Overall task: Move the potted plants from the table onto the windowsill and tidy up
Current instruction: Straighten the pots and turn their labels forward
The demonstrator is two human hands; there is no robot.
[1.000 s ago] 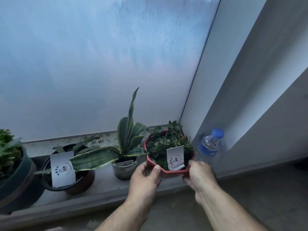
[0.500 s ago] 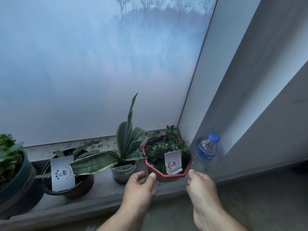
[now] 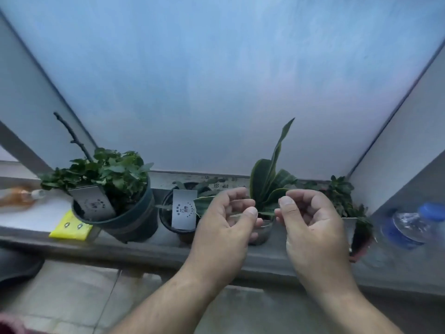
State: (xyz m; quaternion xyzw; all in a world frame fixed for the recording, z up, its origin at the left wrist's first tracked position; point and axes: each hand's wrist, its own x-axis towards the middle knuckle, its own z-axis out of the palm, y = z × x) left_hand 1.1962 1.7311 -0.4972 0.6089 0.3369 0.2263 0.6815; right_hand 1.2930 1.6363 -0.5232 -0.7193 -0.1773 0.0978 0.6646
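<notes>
Both grips, left hand (image 3: 224,227) and right hand (image 3: 310,225), were held empty, fingers loosely curled, since four potted plants were seen lined on grey stone windowsill (image 3: 144,249).

4 potted plants in a row on the windowsill (image 3: 154,249), all upright. Far left of left hand (image 3: 225,233): big dark pot (image 3: 130,220) w/ bushy green leaves, bare twig, white tag. Just left of left hand: small dark pot (image 3: 168,221), white tag on front. Behind & between both hands: snake plant (image 3: 271,179), tall pointed leaf, pot mostly hidden. Behind right hand (image 3: 313,233), to its right: red pot (image 3: 360,242) w/ small succulent, near corner. Hands hold nothing.
</notes>
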